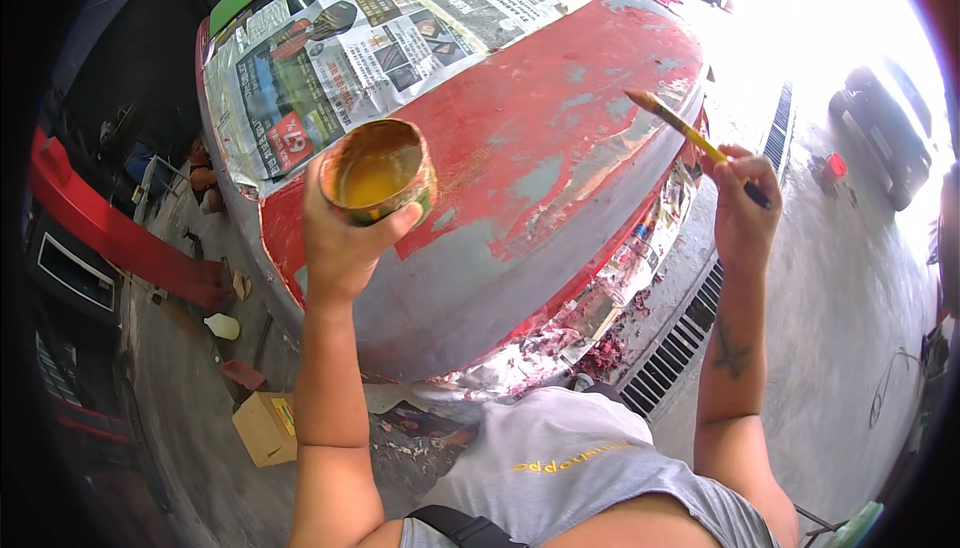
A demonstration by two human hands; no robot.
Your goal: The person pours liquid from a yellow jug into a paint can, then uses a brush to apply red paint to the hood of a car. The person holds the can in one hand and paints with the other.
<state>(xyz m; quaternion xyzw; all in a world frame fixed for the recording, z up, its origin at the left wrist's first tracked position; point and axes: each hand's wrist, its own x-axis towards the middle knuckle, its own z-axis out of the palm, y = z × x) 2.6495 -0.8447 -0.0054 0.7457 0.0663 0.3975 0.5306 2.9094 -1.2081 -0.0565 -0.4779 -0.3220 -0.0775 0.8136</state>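
My left hand [345,253] is wrapped round a stained tin can [432,193] with yellowish liquid inside, held above the near left part of a car panel. In my right hand [745,213] is a paintbrush [690,135] with a yellow and dark handle, its brown bristles pointing up and left over the panel's right side. The bristles look apart from the surface. The car panel [480,278] is patchy red and grey, with worn, stripped areas. Newspaper sheets [350,78] cover the glass beyond it.
Torn, paint-marked paper [560,348] hangs along the panel's lower edge. A floor drain grating [675,343] runs below it. At left are a cardboard box [266,430], a white jug [222,326] and a red lift arm [120,238]. A person [205,178] is beyond; a dark car [885,133] stands right.
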